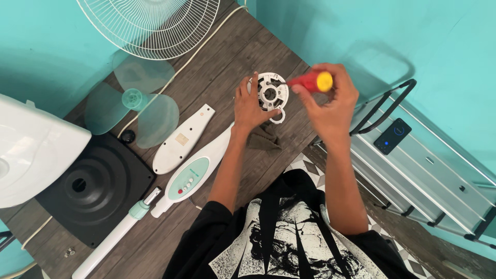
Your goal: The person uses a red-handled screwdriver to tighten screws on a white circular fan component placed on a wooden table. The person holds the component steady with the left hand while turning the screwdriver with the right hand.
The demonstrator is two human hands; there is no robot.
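Note:
My left hand (pixel 249 106) grips the edge of a round white plastic fan motor housing (pixel 272 93) that stands on the dark wooden table (pixel 217 72). My right hand (pixel 330 101) is closed around a screwdriver with a red and yellow handle (pixel 311 82); its tip points left onto the top of the housing. A dark grey cloth (pixel 264 138) lies under my left wrist. The white and pale green fan neck with control buttons (pixel 192 175) stretches from the housing toward the lower left.
A white wire fan grille (pixel 150 23) leans at the top. Translucent green fan blades (pixel 134 101), a white cover panel (pixel 183 138), a black square base (pixel 93 186) and a white pole (pixel 111 240) lie on the left. A phone (pixel 392 135) rests on a metal ladder (pixel 429 170) at right.

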